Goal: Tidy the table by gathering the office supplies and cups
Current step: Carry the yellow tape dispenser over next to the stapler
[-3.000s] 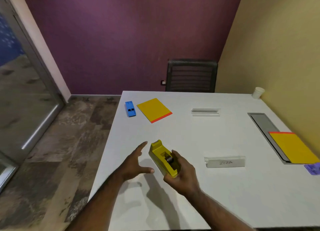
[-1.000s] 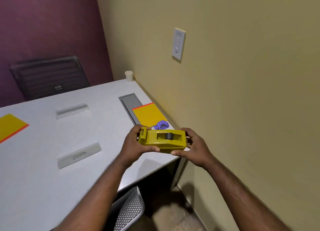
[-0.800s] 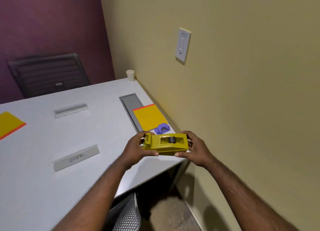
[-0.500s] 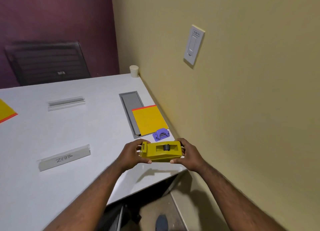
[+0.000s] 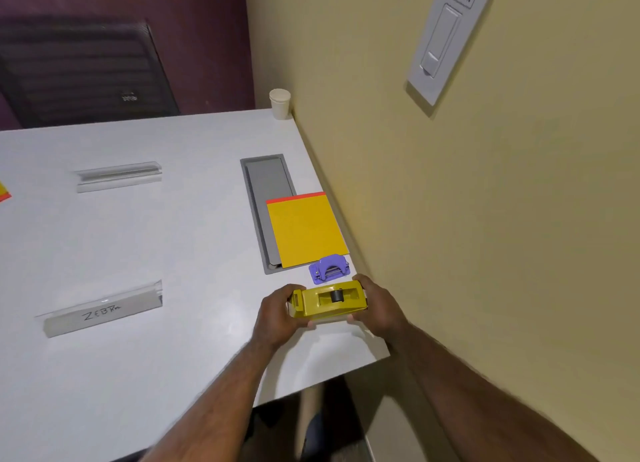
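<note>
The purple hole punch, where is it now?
The purple hole punch sits near the wall-side table edge, between the yellow notepad and the held tape dispenser.

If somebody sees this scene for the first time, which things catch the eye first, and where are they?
First the yellow tape dispenser, gripped at its ends by the left hand and the right hand near the table's corner by the wall. Just beyond it sit a purple hole punch and a yellow notepad. A white paper cup stands in the far corner.
</note>
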`<state>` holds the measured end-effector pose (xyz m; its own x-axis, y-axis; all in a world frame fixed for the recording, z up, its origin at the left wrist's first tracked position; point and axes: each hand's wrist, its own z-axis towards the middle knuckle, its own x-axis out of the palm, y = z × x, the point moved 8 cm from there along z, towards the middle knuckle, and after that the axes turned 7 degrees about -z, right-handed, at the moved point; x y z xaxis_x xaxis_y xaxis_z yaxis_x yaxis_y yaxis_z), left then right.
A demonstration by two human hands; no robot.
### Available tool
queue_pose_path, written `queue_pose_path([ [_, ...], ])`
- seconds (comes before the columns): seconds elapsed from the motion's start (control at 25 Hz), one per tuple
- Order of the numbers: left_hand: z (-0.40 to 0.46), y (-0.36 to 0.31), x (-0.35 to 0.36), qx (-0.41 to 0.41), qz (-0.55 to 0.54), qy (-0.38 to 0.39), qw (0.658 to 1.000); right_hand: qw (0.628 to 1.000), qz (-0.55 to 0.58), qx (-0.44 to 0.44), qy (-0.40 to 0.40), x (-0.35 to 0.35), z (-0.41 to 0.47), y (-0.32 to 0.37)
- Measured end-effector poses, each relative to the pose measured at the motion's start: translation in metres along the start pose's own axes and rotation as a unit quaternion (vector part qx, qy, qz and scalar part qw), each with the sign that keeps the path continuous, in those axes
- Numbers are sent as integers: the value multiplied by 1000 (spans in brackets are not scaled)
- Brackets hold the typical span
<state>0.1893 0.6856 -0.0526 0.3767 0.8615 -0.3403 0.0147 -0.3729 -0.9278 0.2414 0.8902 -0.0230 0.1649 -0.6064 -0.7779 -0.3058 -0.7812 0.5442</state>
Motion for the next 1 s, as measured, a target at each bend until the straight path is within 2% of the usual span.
queue_pose_path([
  [0.36,17,22,24,-33,-32,-36,998,999,-24,-10,-21,3,27,-4],
  [0.8,30,29,36,-36,-36,-47,998,996,66,17,-54,8,34,-17],
  [1.0,33,31,41,-72,-1,-16,997,1000,-2,-1,-17,19,30,-22],
])
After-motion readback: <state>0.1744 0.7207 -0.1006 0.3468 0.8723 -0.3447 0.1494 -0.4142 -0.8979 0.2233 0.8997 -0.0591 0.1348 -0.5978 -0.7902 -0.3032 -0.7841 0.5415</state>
